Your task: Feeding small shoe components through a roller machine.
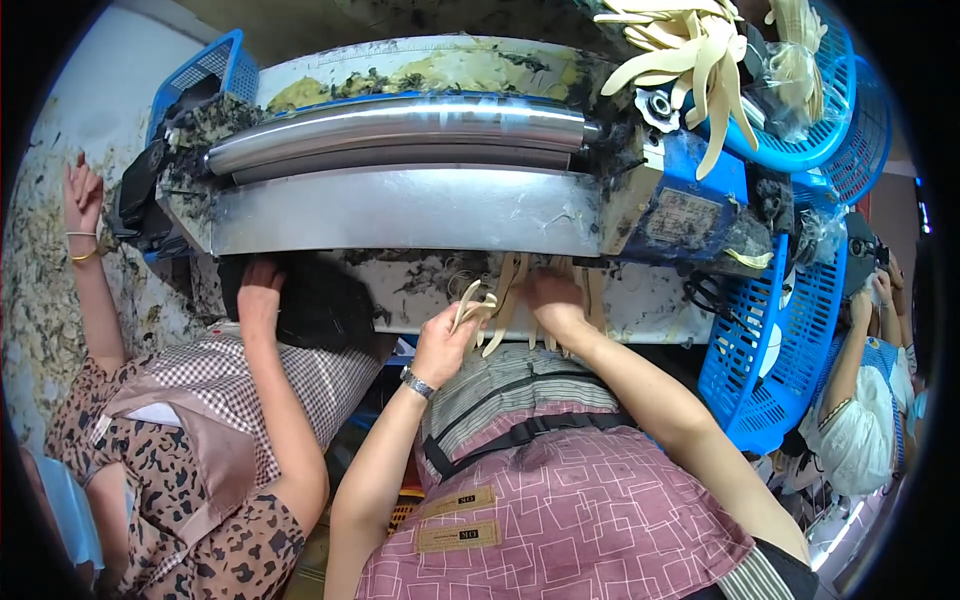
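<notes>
My left hand (443,343), with a wristwatch on the wrist, is shut on a pale cream rubber glove (472,306) just below the steel plate of a roller machine (400,210). My right hand (556,303) rests beside it on more cream gloves (508,290) whose fingers lie flat on the dirty white ledge (650,305) under the plate. Both hands are close together. My pink patterned apron (560,500) fills the lower middle.
A co-worker in leopard print and check sleeves sits at my left, one hand (260,292) under the machine, the other hand (82,195) raised. Blue plastic baskets (790,340) hang at the right; a pile of cream gloves (690,60) lies above. Another person (870,400) stands far right.
</notes>
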{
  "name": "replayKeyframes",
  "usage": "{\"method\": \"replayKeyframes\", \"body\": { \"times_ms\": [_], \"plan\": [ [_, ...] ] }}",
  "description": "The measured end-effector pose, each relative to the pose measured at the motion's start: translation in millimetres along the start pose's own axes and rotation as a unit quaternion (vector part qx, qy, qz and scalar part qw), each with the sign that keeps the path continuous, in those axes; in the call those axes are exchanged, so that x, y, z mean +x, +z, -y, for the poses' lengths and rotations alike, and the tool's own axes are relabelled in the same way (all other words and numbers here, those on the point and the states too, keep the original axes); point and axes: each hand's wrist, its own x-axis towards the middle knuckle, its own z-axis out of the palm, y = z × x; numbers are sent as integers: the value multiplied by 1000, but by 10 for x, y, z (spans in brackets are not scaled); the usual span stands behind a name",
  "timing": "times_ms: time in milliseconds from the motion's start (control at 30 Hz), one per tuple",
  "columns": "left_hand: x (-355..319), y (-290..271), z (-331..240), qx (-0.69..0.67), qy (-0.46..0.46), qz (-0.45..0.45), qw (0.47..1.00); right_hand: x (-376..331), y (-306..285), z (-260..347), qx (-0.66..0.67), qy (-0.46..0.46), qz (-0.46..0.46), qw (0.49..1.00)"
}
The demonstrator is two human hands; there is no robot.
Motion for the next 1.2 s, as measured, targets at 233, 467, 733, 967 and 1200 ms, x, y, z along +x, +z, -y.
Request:
{"method": "replayKeyframes", "body": {
  "times_ms": [233,467,733,967,1200],
  "plan": [
    [-34,-14,-119,-263,-82,-37,961,40,136,66,-104,-43,-8,994],
    [-145,-54,-230,-242,-79,-58,965,-75,-91,246,-198,-190,-54,960],
    [-257,-89,-676,-220,-88,7,971,-514,-849,520,636,-56,178,749],
    [32,13,-1181,-293,-19,-48,955,-375,-1163,866,627,-55,-39,777],
    [530,-213,-1252,-407,-122,38,905,214,-1659,966,33,-293,-372,880]
  ]
}}
